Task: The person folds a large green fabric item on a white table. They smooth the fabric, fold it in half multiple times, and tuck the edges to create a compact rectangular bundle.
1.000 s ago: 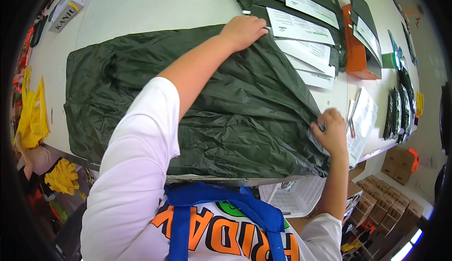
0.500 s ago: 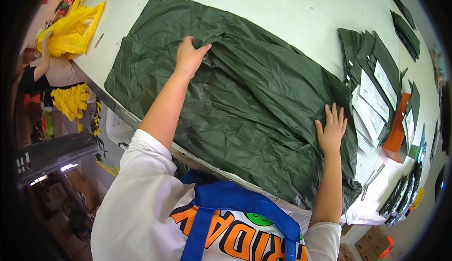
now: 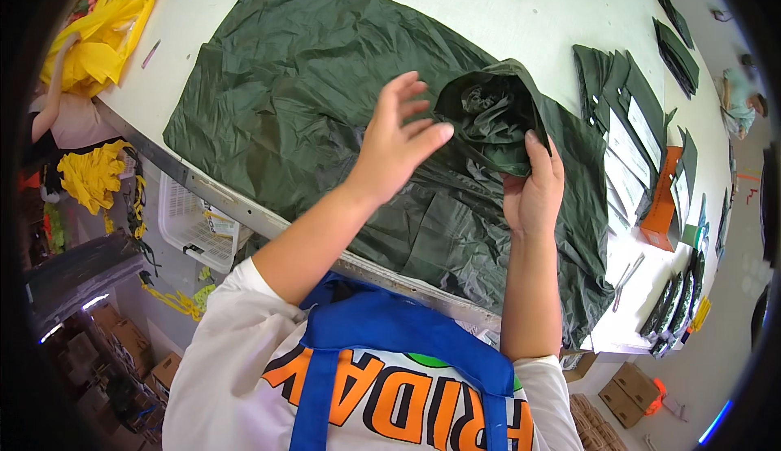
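A dark green, thin and shiny garment (image 3: 325,69), by its look a raincoat, lies spread and creased across the white table (image 3: 488,0). My right hand (image 3: 533,183) grips the edge of its round hood (image 3: 514,77), thumb inside the rim, and holds it up so that the dark opening with bunched cloth shows. To the left of the hood is my left hand (image 3: 394,138), fingers apart and holding nothing. Its thumb comes close to the hood's edge; whether it touches I cannot tell.
Folded dark green packs with white printed sheets (image 3: 625,170) lie at the right beside an orange box (image 3: 663,207) and scissors (image 3: 626,276). At the far left a person handles yellow cloth (image 3: 102,44). A white plastic basket (image 3: 195,227) stands below the table's near edge.
Both hands have left the flat cloth and come together at its middle right. The right hand has taken hold of the hood and raised it; the left has let go of the cloth.
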Motion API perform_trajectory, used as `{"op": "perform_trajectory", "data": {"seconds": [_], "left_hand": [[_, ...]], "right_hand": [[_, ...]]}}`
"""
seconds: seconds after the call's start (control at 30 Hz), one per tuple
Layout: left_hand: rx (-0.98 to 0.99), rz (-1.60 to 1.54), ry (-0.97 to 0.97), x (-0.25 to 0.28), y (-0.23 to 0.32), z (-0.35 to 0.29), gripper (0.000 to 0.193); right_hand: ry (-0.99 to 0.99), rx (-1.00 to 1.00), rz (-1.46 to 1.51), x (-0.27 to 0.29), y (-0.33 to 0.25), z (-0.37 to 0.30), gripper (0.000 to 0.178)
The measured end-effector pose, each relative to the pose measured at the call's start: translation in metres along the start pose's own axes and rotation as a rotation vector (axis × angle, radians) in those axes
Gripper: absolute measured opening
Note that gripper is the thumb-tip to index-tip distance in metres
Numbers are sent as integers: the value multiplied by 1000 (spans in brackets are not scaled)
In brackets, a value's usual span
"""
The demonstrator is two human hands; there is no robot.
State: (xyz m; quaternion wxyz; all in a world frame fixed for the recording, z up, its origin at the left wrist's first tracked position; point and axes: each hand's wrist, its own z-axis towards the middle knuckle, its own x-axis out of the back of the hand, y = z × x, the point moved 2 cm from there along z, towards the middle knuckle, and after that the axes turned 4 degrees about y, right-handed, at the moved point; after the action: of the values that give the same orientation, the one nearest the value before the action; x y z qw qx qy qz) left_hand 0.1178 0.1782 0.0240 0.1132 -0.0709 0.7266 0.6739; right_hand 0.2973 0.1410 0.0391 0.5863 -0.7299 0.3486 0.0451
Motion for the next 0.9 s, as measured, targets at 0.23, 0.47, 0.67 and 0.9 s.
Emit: {"op": "perform_trajectory", "data": {"seconds": [0.23,0.47,0.67,0.9], "left_hand": [[292,-125,-196,-2,14,18,10],[-59,-160,-57,-7,47,10,3],[-171,81,-249,-31,49,-2,44],[287,327,-182,34,26,79,38]], "right_hand": [[-6,-18,76,-10,-15,-12,23],[98,145,-226,5,-36,-18,10],[109,515,-646,1,-29,-29,8],[38,694,-1655,119,-4,69,56]]}}
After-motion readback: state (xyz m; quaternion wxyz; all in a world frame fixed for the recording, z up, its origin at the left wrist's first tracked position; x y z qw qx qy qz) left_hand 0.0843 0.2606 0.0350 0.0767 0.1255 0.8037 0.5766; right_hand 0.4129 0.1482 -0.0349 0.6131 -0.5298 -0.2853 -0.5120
